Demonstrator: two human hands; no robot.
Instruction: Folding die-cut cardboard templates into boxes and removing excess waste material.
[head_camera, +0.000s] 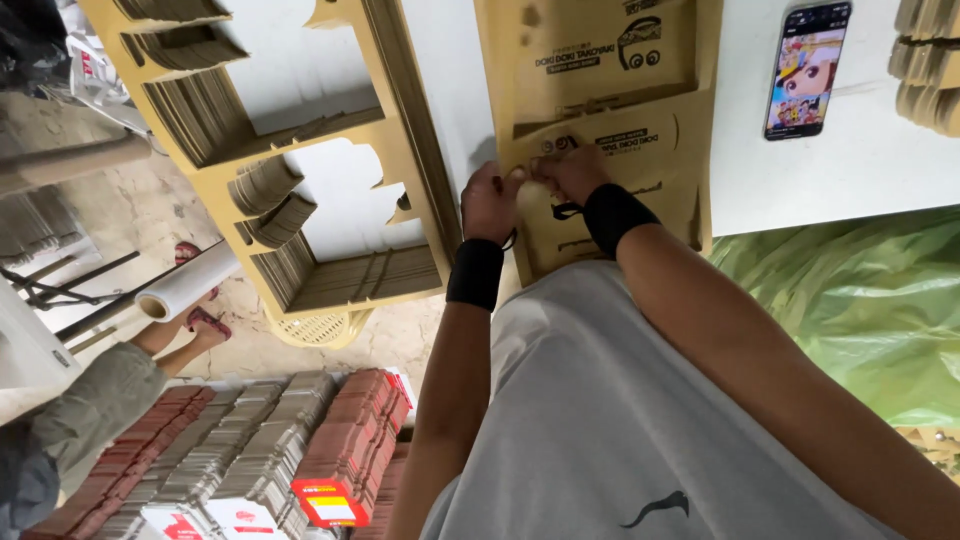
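I see my left hand and right hand, each grip pinched shut on the brown cardboard sheet near the white table edge. Beyond, a phone lies well apart on open tabletop.

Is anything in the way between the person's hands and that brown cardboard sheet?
Nothing visible is. The left hand and right hand are already on the brown cardboard sheet, fingers pinching its printed surface side by side. The phone lies apart to the right on the white table.
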